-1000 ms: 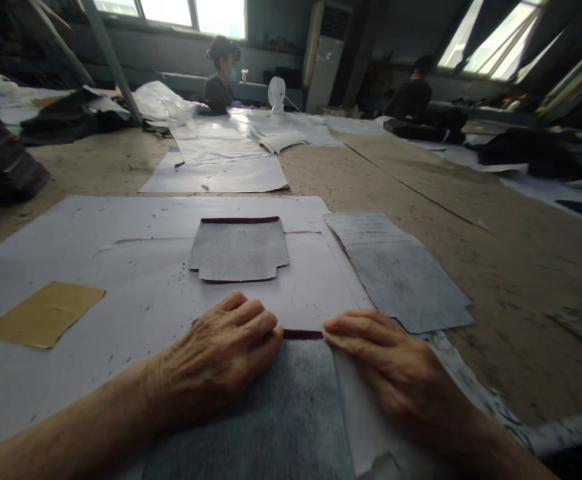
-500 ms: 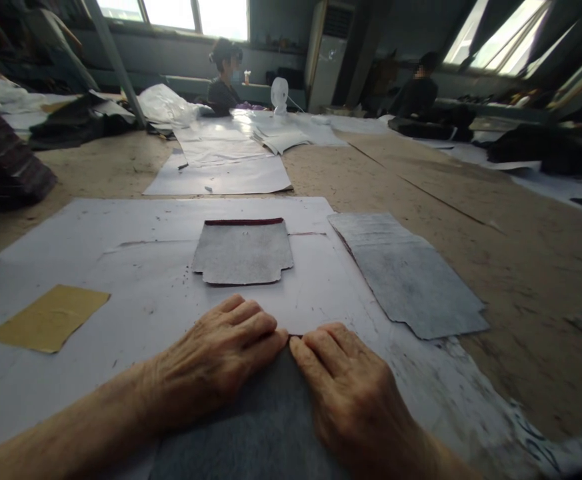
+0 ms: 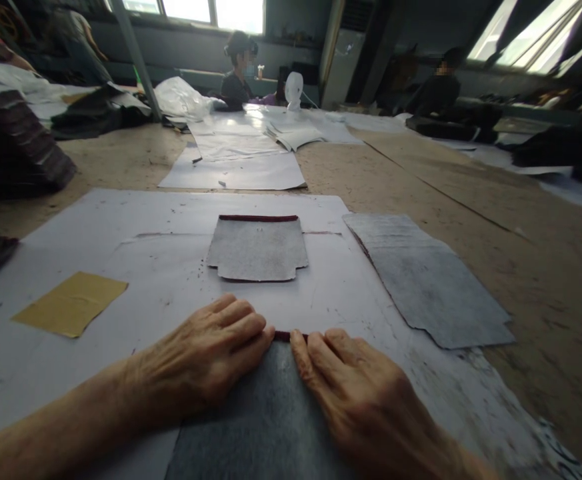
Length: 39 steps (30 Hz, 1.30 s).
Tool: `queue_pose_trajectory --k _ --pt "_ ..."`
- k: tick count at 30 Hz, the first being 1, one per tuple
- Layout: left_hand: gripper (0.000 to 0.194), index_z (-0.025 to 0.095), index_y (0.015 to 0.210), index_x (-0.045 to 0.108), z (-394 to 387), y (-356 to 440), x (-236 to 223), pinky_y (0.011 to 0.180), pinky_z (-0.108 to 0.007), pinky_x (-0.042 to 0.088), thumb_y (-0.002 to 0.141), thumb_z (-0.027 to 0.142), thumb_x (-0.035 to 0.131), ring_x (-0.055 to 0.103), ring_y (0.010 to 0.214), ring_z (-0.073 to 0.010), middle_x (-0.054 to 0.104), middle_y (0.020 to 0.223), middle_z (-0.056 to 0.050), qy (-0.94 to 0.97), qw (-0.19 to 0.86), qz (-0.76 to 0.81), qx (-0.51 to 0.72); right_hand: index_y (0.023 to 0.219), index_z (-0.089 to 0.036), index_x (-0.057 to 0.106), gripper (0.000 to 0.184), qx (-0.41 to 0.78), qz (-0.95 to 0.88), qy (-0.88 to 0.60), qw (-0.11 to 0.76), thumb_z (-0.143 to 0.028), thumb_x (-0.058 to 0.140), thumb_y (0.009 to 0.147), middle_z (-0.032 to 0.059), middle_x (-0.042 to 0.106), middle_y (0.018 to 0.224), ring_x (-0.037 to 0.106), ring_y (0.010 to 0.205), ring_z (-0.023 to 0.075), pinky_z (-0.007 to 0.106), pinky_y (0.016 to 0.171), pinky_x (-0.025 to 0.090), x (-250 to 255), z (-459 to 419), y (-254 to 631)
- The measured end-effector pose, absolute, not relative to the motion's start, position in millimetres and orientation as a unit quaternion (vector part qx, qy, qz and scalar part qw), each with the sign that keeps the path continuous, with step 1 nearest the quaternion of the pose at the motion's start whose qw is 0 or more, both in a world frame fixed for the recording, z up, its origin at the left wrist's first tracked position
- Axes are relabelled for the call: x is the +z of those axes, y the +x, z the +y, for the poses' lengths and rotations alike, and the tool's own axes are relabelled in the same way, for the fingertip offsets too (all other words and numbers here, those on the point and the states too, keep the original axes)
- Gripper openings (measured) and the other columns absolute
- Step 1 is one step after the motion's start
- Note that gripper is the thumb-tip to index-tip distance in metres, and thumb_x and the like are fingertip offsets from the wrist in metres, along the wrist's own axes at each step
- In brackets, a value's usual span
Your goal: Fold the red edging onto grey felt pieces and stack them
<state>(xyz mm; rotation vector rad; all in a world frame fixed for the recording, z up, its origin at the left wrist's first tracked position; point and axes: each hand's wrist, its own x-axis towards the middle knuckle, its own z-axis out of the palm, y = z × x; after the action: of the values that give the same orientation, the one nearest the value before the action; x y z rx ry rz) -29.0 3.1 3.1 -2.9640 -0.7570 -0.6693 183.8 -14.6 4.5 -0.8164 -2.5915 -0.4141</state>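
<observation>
A grey-backed fabric panel lies in front of me, a dark red strip folded over along its far edge. My left hand is closed at that edge, its thumb and curled fingers pressing the fold at the left. On the right part of the fold, my right hand pinches and presses with its fingers bunched together. A short stretch of the red fold shows between the two hands. Just beyond them lies a smaller grey panel with notched lower corners and a red folded top edge.
White paper covers the brown table. A stack of grey panels lies at right, a yellow-brown paper piece at left. Dark fabric is piled at far left. A person sits across the table near a white fan.
My hands have moved apart along the fold, baring more of the red strip between them. The whole scene has shifted slightly right as the camera turned.
</observation>
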Motion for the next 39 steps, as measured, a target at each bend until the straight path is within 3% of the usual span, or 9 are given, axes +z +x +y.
queue_pose_trajectory --k 8,11,16,20,23,28,33,39 --pt "0.027 0.008 0.091 0.055 2 -29 3 0.066 -0.035 0.041 0.091 0.011 0.028 0.045 0.074 -0.0182 0.052 0.08 -0.008 -0.948 -0.003 -0.251 -0.195 0.081 -0.006 0.065 0.032 -0.233 -0.916 -0.272 0.178 -0.002 0.033 0.076 0.0153 0.063 0.081 0.053 0.076 0.0265 0.039 0.061 0.041 14 -10 156" --pt "0.026 0.007 0.091 0.055 2 -30 3 0.065 -0.035 0.041 0.091 0.01 0.029 0.045 0.075 -0.0182 0.053 0.082 -0.009 -0.948 0.0 -0.249 -0.197 0.087 -0.006 0.065 0.033 -0.211 -0.917 -0.282 0.189 -0.003 0.033 0.08 0.012 0.064 0.081 0.053 0.077 0.0263 0.039 0.063 0.041 11 -6 165" --pt "0.029 0.008 0.086 0.055 3 -32 4 0.065 -0.035 0.04 0.09 0.008 0.026 0.044 0.074 -0.018 0.053 0.083 -0.01 -0.948 -0.009 -0.254 -0.194 0.105 -0.007 0.061 0.035 -0.19 -0.926 -0.283 0.161 -0.004 0.032 0.084 0.0091 0.062 0.105 0.052 0.097 0.0282 0.044 0.081 0.039 7 -7 213" --pt "0.034 0.009 0.084 0.056 4 -33 5 0.065 -0.035 0.041 0.091 0.009 0.023 0.044 0.072 -0.0173 0.053 0.081 -0.01 -0.945 -0.015 -0.256 -0.202 0.103 -0.004 0.06 0.04 -0.274 -0.921 -0.262 0.091 0.001 0.029 0.079 0.0148 0.061 0.105 0.055 0.095 0.0281 0.042 0.074 0.042 14 -9 234" --pt "0.034 0.008 0.086 0.057 4 -32 5 0.065 -0.034 0.042 0.091 0.01 0.023 0.044 0.072 -0.0174 0.052 0.08 -0.01 -0.943 -0.006 -0.258 -0.21 0.094 -0.004 0.064 0.037 -0.311 -0.902 -0.274 0.119 0.001 0.032 0.076 0.0172 0.064 0.094 0.059 0.084 0.028 0.042 0.068 0.045 21 -6 218" --pt "0.031 0.007 0.092 0.056 6 -32 2 0.067 -0.034 0.043 0.091 0.01 0.025 0.044 0.073 -0.0176 0.053 0.077 -0.009 -0.938 -0.028 -0.26 -0.227 0.091 -0.004 0.064 0.035 -0.129 -0.932 -0.23 0.247 0.0 0.032 0.078 0.0136 0.063 0.079 0.057 0.07 0.0199 0.032 0.059 0.051 18 1 167" --pt "0.029 0.013 0.103 0.055 10 -55 -1 0.069 -0.027 0.044 0.082 0.002 0.038 0.047 0.076 -0.0144 0.054 0.085 -0.007 -0.917 -0.11 -0.287 -0.255 0.095 0.001 0.061 0.033 -0.051 -0.941 -0.205 0.265 0.0 0.033 0.078 0.0144 0.06 0.077 0.052 0.07 0.0199 0.032 0.056 0.051 2 4 158" --pt "0.03 0.017 0.099 0.057 11 -72 10 0.066 -0.025 0.044 0.082 0.002 0.038 0.048 0.072 -0.0124 0.054 0.081 -0.004 -0.919 -0.15 -0.298 -0.211 0.102 -0.001 0.059 0.034 -0.009 -0.936 -0.215 0.279 0.0 0.035 0.078 0.0145 0.059 0.085 0.051 0.076 0.0202 0.034 0.062 0.052 -6 7 169"
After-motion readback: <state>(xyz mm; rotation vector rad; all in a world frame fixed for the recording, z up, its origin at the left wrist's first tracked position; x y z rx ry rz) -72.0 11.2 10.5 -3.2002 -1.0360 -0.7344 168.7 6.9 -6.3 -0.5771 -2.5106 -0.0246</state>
